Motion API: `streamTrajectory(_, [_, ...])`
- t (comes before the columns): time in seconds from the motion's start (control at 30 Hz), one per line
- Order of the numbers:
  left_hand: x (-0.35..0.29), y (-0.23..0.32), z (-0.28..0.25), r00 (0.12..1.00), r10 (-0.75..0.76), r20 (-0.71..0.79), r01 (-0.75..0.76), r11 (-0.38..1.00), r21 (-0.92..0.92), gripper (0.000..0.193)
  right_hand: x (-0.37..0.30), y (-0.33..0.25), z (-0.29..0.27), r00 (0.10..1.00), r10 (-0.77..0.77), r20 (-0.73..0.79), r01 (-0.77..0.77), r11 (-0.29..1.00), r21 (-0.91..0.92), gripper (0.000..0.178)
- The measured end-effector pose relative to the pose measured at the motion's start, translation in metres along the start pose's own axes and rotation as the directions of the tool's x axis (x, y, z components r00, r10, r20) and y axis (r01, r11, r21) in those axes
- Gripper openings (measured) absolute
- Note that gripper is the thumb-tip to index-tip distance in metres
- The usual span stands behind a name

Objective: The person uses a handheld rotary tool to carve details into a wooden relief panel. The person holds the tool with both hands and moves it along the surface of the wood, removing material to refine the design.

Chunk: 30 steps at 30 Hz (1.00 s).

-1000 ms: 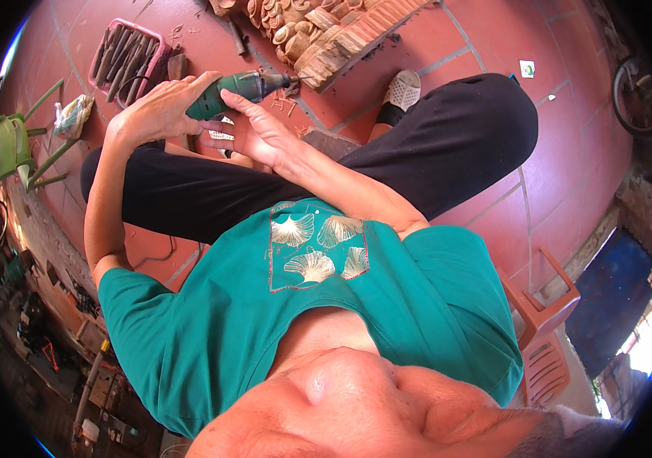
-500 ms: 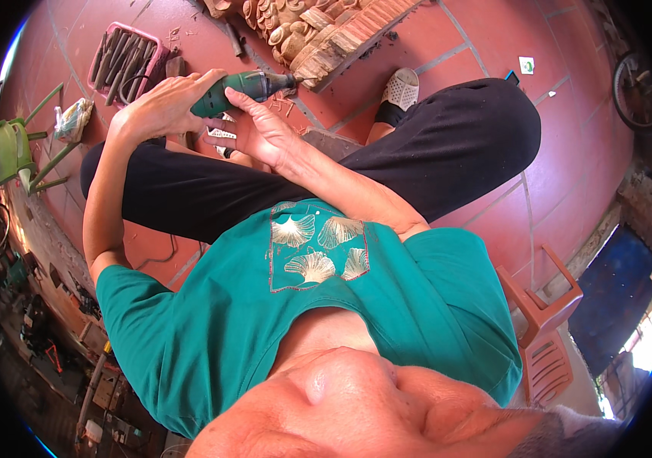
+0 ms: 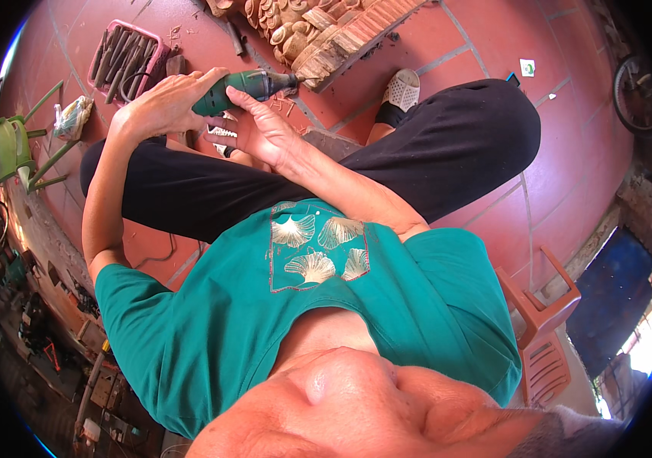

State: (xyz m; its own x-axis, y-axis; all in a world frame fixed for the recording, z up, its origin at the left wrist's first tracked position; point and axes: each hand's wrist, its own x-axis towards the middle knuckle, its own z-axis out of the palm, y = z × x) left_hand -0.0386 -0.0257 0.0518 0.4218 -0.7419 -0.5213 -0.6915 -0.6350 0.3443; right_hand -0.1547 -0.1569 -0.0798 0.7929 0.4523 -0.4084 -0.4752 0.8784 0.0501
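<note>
Red tiled floor surrounds us; our left hand grips a dark-green, black-nosed cylindrical power tool — projecting rightward from it — our loosely spread right hand touching its near side by thumb.

The power tool looks plastic, the carving rough wood.

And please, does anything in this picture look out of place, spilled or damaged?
Slivers lie loose on the tiled floor near the green power tool and the carved piece, which looks untidy. A small white square with a green mark lies alone, as if dropped, beyond the right knee. I see no clear spill or damage.
</note>
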Motion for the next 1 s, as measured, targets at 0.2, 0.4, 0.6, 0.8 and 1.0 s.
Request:
streamTrajectory(0.2, [-0.0010,-0.0022,0.0018,1.000,-0.006,-0.010,0.006,1.000,0.000,0.082,0.0012,0.0002,0.0009,1.000,0.000,0.010,0.000,1.000,-0.010,0.042])
streamTrajectory(0.4, [-0.0013,-0.0023,-0.0016,0.994,-0.073,0.079,0.076,0.997,-0.028,0.084,0.0015,-0.0001,0.0033,1.000,0.005,-0.005,-0.005,1.000,0.000,0.035])
streamTrajectory(0.6, [-0.0026,-0.0032,0.0022,0.998,-0.050,0.022,0.050,0.999,-0.004,0.082,0.0046,0.0004,0.0008,1.000,0.016,-0.002,-0.016,1.000,-0.006,0.035])
streamTrajectory(0.8, [-0.0041,-0.0034,0.0031,0.999,-0.041,-0.002,0.041,0.999,-0.012,0.081,0.0041,-0.0011,0.0040,1.000,0.012,-0.003,-0.012,1.000,-0.028,0.034])
streamTrajectory(1.0, [-0.0049,-0.0028,0.0029,0.998,-0.055,-0.003,0.055,0.998,-0.022,0.081,0.0072,-0.0019,0.0018,1.000,0.020,0.013,-0.020,0.999,-0.042,0.033])
